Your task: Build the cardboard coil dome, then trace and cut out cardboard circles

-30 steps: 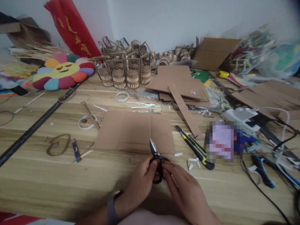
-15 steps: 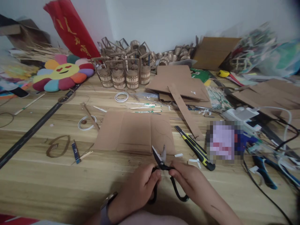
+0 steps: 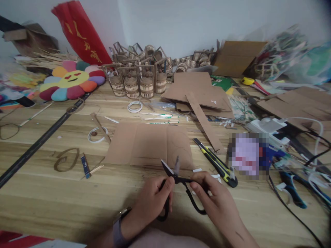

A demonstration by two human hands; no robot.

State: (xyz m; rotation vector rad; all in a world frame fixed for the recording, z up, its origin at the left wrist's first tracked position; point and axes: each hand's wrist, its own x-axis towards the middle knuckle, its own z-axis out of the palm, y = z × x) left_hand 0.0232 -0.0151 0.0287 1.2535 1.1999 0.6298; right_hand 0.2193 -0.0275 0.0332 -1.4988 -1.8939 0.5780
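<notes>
Both my hands hold one pair of black-handled scissors (image 3: 179, 179) above the near part of the wooden table. My left hand (image 3: 152, 197) is closed round the left handle, its thumb lying near the pivot. The fingers of my right hand (image 3: 216, 197) pinch the upper part of the right handle. The blades stand apart and point away from me, at the near edge of a flat cardboard sheet (image 3: 150, 144). Faint circles are drawn on that sheet's right part, and fold lines cross it.
Right of the sheet lie a yellow-black utility knife (image 3: 216, 163) and a cardboard strip (image 3: 204, 120). Tape rolls (image 3: 134, 106) and a small blue box (image 3: 84, 167) lie left. Behind stand several small slatted buckets (image 3: 131, 86) and stacked cardboard (image 3: 192, 88). A black cable (image 3: 289, 210) runs at right.
The scissors have shifted slightly left and turned, with the blades still apart. My right hand has moved a little right, and its fingers now pinch higher on the handle.
</notes>
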